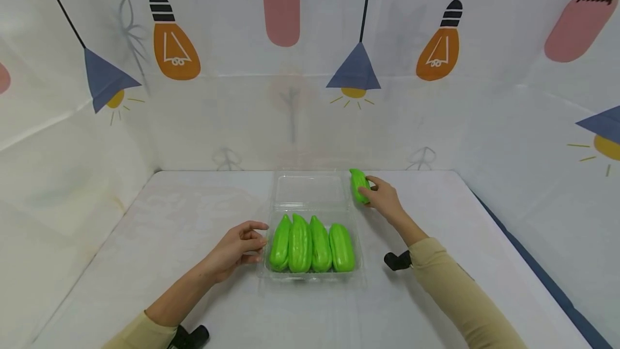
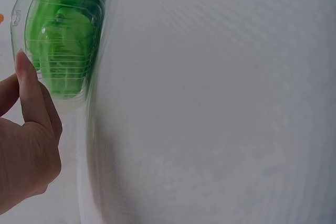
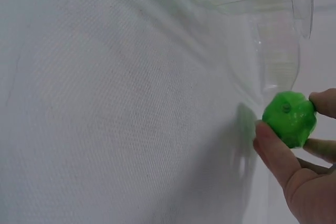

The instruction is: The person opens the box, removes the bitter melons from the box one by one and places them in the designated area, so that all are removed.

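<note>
My right hand holds a shiny, ridged green gourd above the table, just right of the raised lid. In the right wrist view its rounded end sits between the thumb and fingers. A clear plastic box lies opened in the middle, its lid folded back. Several similar green gourds lie side by side in it, with a narrow gap near the right one. At the box's left rim is my left hand, fingers bent; the left wrist view shows a fingertip on the rim.
A white cloth covers the table. Behind and at the sides hangs a white curtain printed with lamps and bulbs. Black camera mounts stick out from both wrists.
</note>
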### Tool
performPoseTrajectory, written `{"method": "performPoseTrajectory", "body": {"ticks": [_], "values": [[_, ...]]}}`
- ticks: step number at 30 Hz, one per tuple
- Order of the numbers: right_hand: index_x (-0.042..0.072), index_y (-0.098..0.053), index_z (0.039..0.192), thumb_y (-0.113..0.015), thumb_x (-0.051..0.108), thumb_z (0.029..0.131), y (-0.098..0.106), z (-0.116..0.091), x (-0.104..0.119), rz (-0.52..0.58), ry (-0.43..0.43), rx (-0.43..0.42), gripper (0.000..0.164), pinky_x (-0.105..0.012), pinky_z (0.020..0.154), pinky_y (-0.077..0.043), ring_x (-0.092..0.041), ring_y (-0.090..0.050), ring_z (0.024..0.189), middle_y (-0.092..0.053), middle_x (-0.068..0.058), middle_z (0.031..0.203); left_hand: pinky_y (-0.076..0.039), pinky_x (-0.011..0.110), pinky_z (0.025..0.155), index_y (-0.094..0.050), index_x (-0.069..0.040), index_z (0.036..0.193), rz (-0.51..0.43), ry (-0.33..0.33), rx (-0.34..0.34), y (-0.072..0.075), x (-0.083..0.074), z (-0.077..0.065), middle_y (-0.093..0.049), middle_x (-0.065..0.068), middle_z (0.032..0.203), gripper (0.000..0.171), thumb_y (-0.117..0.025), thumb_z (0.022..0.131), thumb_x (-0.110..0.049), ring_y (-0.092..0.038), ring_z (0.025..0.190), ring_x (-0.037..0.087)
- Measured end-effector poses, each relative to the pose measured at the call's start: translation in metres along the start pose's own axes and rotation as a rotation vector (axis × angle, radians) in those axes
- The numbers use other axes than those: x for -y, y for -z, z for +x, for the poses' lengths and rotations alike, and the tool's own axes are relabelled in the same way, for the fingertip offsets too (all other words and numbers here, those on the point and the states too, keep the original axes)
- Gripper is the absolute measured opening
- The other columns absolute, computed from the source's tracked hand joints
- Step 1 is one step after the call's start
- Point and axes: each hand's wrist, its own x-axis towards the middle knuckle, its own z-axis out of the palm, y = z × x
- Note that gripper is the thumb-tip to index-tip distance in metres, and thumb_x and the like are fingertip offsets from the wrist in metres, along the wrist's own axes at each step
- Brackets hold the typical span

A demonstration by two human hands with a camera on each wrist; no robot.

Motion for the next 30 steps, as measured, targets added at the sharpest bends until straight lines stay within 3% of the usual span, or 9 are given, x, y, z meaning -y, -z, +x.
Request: {"method": "performPoseTrajectory", "body": {"ticks": [8,19,30], "values": [[0.004,-0.037,0.152,-0.059,0.032,0.100,-0.004,0.008,0.000,-0.006,-0.014,-0.006,0.063,-0.035,0.083,-0.062,-0.037,-0.066,0.108,-0.056,-0.030,0.130,-0.059,0.022,0.068,-0.039,0.001,0.144,-0.002,-0.004,0.001,0.001,0.001,0.000,-0.057,-0.001,0.093,0.056,-0.065,0.097,-0.019,-0.059,0.076,0.008],[0.004,-0.042,0.149,-0.059,0.036,0.099,-0.007,0.014,-0.001,-0.045,-0.040,-0.005,0.061,-0.037,0.083,-0.062,-0.038,-0.065,0.113,-0.053,-0.030,0.139,-0.059,0.021,0.068,-0.040,0.001,0.143,-0.004,-0.002,-0.003,0.001,0.001,-0.001,-0.057,-0.001,0.093,0.056,-0.065,0.097,-0.018,-0.058,0.075,0.007],[0.003,-0.044,0.147,-0.059,0.036,0.099,-0.010,0.017,-0.003,-0.056,-0.053,-0.014,0.061,-0.034,0.079,-0.061,-0.033,-0.070,0.102,-0.056,-0.030,0.136,-0.059,0.021,0.068,-0.039,0.001,0.144,-0.009,0.001,0.002,0.000,0.000,0.000,-0.057,-0.001,0.093,0.057,-0.065,0.097,-0.019,-0.058,0.076,0.008]]}}
